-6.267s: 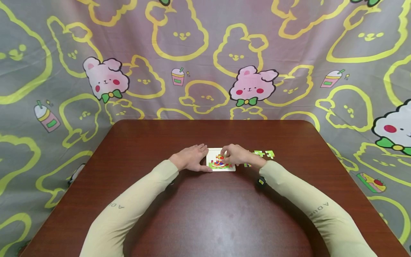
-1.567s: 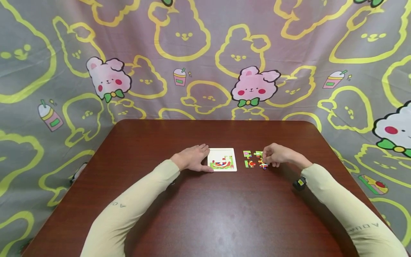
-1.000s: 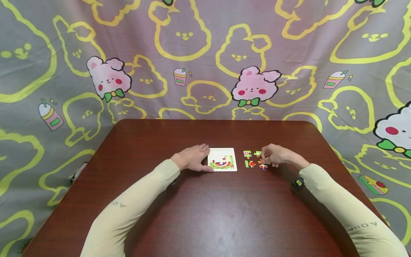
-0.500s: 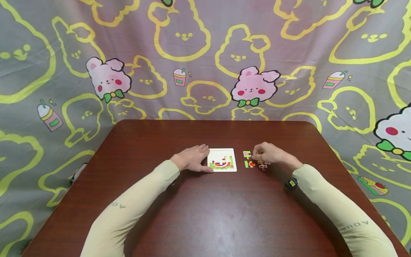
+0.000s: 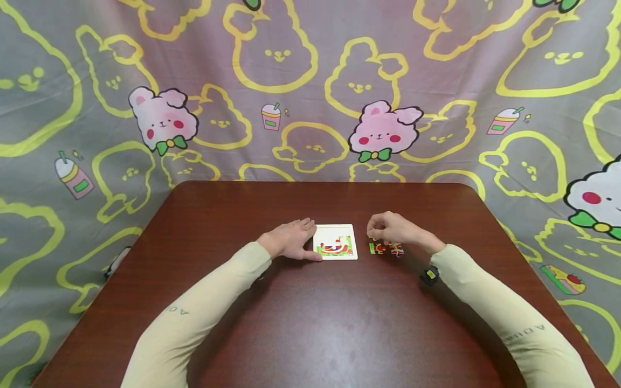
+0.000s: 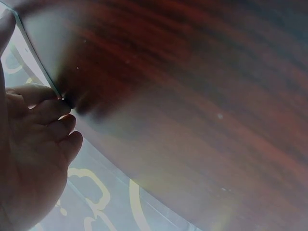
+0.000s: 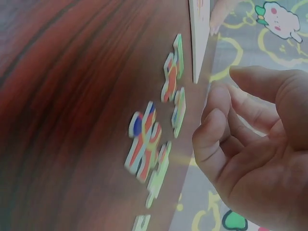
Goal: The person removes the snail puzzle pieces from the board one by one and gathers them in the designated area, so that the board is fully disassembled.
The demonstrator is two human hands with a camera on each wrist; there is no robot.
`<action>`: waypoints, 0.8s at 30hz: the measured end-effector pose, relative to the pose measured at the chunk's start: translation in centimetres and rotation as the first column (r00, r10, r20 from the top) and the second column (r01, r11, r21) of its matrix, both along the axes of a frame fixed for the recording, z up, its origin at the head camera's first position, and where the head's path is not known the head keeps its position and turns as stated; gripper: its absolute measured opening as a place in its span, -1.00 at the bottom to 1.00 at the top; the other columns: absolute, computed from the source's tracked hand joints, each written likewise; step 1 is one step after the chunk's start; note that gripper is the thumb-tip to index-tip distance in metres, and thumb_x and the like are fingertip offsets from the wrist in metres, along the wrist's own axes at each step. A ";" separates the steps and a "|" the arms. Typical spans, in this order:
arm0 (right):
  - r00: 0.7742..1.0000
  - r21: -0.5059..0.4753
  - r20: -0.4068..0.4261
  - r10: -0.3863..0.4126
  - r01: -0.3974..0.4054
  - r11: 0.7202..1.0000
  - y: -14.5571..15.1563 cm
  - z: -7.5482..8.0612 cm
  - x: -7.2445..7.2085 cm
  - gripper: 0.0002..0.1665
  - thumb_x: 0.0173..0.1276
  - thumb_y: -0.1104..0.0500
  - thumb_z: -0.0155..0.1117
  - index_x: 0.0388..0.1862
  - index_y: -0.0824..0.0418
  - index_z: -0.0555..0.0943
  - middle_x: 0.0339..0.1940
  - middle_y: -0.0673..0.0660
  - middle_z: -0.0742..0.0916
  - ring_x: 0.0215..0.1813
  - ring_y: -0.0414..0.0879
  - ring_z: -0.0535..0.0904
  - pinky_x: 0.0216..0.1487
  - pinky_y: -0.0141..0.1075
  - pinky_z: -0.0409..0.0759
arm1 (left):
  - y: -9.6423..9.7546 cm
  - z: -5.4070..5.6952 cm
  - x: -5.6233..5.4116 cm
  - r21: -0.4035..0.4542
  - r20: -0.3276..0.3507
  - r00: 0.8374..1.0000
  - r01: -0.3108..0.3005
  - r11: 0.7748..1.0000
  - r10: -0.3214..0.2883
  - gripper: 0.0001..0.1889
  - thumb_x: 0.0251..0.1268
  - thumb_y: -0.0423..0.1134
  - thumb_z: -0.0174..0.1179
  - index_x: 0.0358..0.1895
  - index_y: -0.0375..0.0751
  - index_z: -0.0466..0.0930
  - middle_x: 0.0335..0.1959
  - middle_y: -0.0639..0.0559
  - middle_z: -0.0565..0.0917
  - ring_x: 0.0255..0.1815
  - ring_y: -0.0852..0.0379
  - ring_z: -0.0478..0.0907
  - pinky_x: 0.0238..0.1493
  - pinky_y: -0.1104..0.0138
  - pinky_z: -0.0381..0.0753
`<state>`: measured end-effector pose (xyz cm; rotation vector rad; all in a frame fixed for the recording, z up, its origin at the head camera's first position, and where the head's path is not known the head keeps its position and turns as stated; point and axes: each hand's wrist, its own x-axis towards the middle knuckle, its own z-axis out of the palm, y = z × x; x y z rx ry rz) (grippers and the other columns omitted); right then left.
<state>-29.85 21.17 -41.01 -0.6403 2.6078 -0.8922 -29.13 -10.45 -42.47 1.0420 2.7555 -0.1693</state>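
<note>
A white jigsaw tray lies on the table, its lower part filled with colourful pieces in a red, blue and green picture. My left hand rests at its left edge, fingers extended, with the thumb by the near corner. To the right of the tray my right hand hovers over loose pieces, partly covering the far ones. In the right wrist view, its fingers are loosely bent and the thumb stands apart, with nothing between them. A red, blue and yellow jigsaw piece and a green-edged piece lie beneath.
The dark brown table reaches back to a patterned cloth hung behind and beside it. Several loose jigsaw pieces lie flat, right of the tray. A dark device sits at my right wrist.
Six seconds ago my right hand was over the tray; later it was at the right-hand loose pieces. In the last second it has moved left across them. My left hand stays put.
</note>
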 end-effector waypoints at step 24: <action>0.998 0.033 -0.007 0.064 -0.063 0.997 -4.1 -0.6 -0.4 -0.85 0.31 0.14 0.36 -0.21 0.17 0.63 -0.48 0.06 0.72 -0.60 -0.12 0.55 -0.56 -0.34 0.50 | 0.1 -0.3 -0.2 -0.010 0.004 1.000 -0.017 1.000 0.017 0.10 0.15 0.58 -0.08 0.54 -0.25 0.09 0.58 -0.18 0.11 0.62 -0.05 0.01 0.59 0.18 0.07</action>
